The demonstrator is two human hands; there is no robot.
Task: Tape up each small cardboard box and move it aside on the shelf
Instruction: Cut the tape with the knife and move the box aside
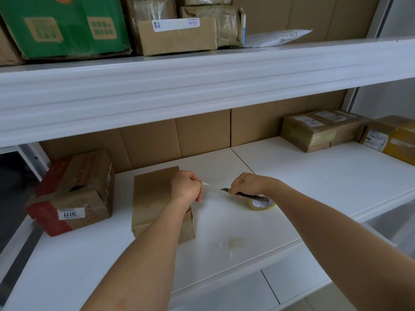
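left hand (pixel 186 187) pinches tape (pixel 213 189) over box (pixel 155 198) | right hand (pixel 246 183) grips knife (pixel 244 195), blade seemingly at tape

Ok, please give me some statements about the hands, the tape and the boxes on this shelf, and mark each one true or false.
1. The right hand holds a utility knife. True.
2. The tape roll stands on top of the plain cardboard box. False: it lies on the white shelf, to the right of the box.
3. The left hand pinches a strip of clear tape stretched from the box side toward the knife. True.
4. The box with the red print is to the right of the plain box. False: it is to its left.
5. The knife blade points away from the tape strip. False: it points at the strip.
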